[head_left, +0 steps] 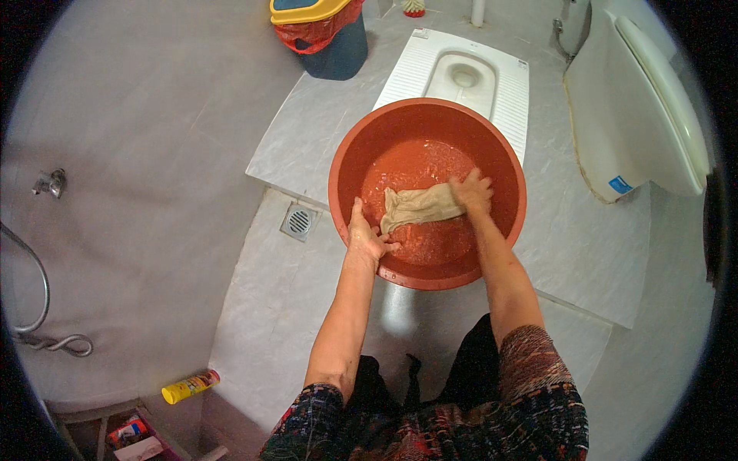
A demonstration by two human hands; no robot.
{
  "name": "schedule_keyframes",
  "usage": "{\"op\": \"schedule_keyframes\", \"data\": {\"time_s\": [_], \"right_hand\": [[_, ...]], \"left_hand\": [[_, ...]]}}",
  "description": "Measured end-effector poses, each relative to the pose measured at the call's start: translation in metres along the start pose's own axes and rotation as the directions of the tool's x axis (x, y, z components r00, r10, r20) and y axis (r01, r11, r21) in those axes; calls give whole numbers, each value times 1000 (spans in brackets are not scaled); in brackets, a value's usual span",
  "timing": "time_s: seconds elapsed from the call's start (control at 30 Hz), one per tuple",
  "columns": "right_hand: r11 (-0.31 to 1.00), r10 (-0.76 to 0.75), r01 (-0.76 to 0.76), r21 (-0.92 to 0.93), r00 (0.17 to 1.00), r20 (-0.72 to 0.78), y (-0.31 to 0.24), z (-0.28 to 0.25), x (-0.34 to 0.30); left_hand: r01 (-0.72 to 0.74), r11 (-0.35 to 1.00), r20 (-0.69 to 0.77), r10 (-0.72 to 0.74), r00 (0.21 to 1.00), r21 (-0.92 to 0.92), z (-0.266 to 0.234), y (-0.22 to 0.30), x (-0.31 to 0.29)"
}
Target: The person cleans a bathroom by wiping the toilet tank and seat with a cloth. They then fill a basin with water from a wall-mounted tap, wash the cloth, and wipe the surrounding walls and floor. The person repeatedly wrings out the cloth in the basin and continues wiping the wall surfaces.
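Note:
A wet beige cloth (421, 206) lies stretched sideways in shallow water inside a reddish-brown plastic basin (427, 275). My right hand (472, 194) grips the cloth's right end, its fingers curled and partly hidden. Beside the cloth's left end is my left hand (369, 237), just inside the basin's near left wall. Its thumb and fingers are spread apart, and the fingertips come close to the cloth's lower corner. Whether they touch it I cannot tell.
Beyond the basin is a white squat toilet (464, 77). A lidded bin (338, 55) with a red liner stands far left, and a white toilet (623, 107) on the right. A raised floor step, a drain (298, 221) and a yellow bottle (189, 386) lie left.

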State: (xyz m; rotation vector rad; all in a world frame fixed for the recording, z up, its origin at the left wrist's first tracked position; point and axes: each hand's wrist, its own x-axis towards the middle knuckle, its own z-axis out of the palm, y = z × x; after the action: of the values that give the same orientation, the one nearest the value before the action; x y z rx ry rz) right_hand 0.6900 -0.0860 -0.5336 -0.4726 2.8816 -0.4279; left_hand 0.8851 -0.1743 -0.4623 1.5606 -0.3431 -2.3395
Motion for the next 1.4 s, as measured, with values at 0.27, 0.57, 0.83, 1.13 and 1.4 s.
{"op": "schedule_keyframes", "data": {"time_s": [0.27,0.57,0.83,1.13,1.4], "right_hand": [[362,-800,466,808,600,13,-81,-58,-125],[479,-750,789,385,596,-287,-111,-57,-106],[41,-682,-475,879,630,372,-77,-55,-71],[-11,-750,-159,987,654,97,-70,-89,-91],[114,-854,-117,987,495,158,-81,-118,-63]], "left_hand": [[-64,996,391,83,916,-62,-40,-7,56],[-68,972,529,181,829,-226,5,-7,9],[-42,972,499,156,853,-231,32,-5,-38],[9,997,657,-53,752,71,18,-10,-21],[-277,883,721,-94,687,378,38,3,-51]]}}
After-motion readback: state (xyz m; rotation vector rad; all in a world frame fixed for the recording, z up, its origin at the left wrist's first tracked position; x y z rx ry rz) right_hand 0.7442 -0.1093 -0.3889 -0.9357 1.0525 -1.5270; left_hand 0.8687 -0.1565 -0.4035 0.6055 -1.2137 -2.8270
